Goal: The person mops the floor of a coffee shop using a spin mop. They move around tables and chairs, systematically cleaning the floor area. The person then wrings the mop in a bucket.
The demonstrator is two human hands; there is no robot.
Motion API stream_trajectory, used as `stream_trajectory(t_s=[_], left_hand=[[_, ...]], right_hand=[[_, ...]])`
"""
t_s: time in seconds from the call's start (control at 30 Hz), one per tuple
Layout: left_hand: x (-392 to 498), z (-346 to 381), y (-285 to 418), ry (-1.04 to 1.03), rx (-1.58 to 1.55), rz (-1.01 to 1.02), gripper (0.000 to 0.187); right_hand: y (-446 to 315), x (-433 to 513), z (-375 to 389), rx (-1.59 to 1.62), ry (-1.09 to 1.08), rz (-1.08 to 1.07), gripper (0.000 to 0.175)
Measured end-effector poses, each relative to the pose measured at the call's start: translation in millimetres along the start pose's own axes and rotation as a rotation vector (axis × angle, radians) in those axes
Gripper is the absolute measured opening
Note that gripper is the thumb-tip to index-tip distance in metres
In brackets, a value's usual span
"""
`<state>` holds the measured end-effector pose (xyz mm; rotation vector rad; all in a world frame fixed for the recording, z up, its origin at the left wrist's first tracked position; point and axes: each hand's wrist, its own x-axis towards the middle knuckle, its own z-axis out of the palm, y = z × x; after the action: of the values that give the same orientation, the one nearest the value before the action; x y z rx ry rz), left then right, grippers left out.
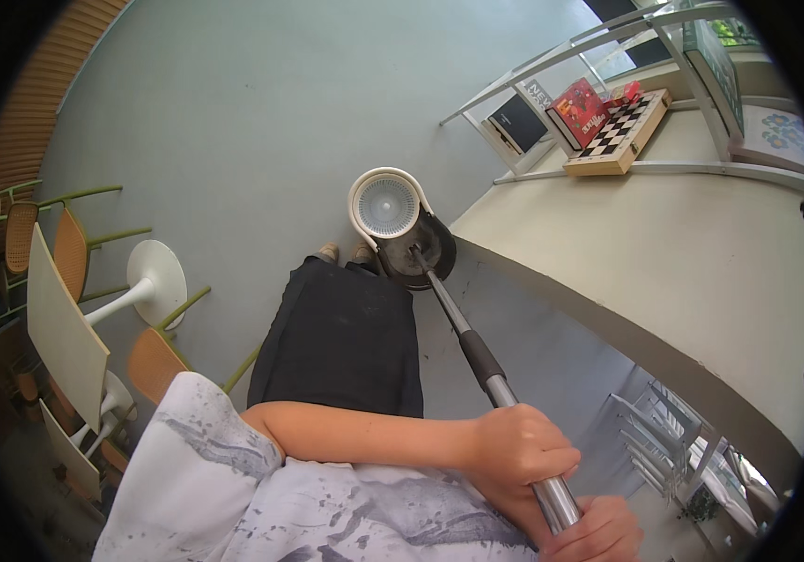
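My left hand (525, 444) is closed around the metal handle (458, 312) of a mop. Below it, near the handle's upper end, my right hand (595, 530) also grips the pole and is partly cut off by the picture's bottom edge. The pole slants down and away into the dark well of a black bucket (447, 265); its lower end is hidden there. Beside that well, on the same bucket, sits a round pale spin basket (388, 206) with a slotted wall, and a white carrying handle (355, 184) curves around it. The bucket stands on the grey floor just past my shoes.
At right runs a pale ledge (654, 232) with a metal rack (697, 167) holding books and a chessboard box (602, 165). Left are a white pedestal table (68, 316) and orange chairs with green legs (156, 362). A folded metal rack (654, 439) stands lower right.
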<state>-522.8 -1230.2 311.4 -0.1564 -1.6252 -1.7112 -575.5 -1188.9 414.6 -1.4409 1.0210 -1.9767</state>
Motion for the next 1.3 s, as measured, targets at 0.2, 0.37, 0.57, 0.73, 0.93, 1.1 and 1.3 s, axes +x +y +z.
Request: stream_trajectory(t_s=[0.2, 0.37, 0.57, 0.73, 0.93, 1.1, 1.3], left_hand=[[-7.1, 2.1, -37.6, 0.136, 0.077, 0.09, 0.029], [-11.8, -15.0, -62.9, 0.051, 0.126, 0.015, 0.018], [-24.9, -13.4, -101.6, 0.057, 0.199, -0.03, 0.018], [-47.8, -16.6, -125.1, 0.043, 0.238, -0.093, 0.02], [-29.0, -43.6, -134.7, -0.011, 0.169, -0.228, 0.018], [15.5, -16.1, -54.7, -0.102, 0.04, -0.151, 0.015], [31.9, -3.2, 4.5, -0.044, 0.023, -0.069, 0.014]], right_hand=[[24.0, 0.8, -29.1, 0.123, -0.104, 0.071, 0.019], [53.7, -6.8, -42.8, 0.152, -0.086, 0.101, 0.016], [86.3, -25.2, -62.0, 0.121, -0.023, 0.087, 0.015], [113.2, -55.3, -66.2, 0.057, -0.03, 0.003, 0.015], [129.7, -48.6, -48.2, -0.232, 0.266, 0.018, 0.014], [48.0, -5.8, -27.2, -0.164, 0.304, -0.11, 0.02], [1.6, 15.3, -12.0, -0.154, 0.245, -0.139, 0.027]])
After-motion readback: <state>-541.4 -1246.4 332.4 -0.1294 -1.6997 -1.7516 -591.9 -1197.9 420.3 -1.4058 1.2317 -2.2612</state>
